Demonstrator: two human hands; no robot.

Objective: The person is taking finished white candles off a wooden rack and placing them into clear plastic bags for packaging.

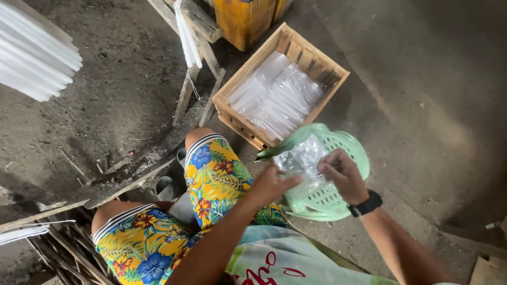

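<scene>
**Clear plastic bag handled over a green basket**

Head view: the left hand (272,184) and the right hand (343,174) are seen together above a pale green perforated plastic basket (343,145), which rests tilted on the earthen floor (422,105) beside the person's knee. A crumpled clear plastic bag (301,158) is held between both hands, just over the basket's rim. The left hand is closed around the bag's near edge with the thumb extended along it; the right hand is pinching the bag's far edge between thumb and curled fingers. A black wristwatch (365,205) is worn on the right wrist.

Just beyond the basket, a slatted wooden crate (288,42) lined with stacked clear plastic bags (277,95) is set on the floor. A yellow plastic container (244,21) stands behind it. White candle-like sticks (37,53) are seen at the upper left.

As a judgement, the thin film could slip or tear if it is pulled unevenly by the two pinches, and the tilted basket could be tipped further by a nudge from either wrist.
</scene>
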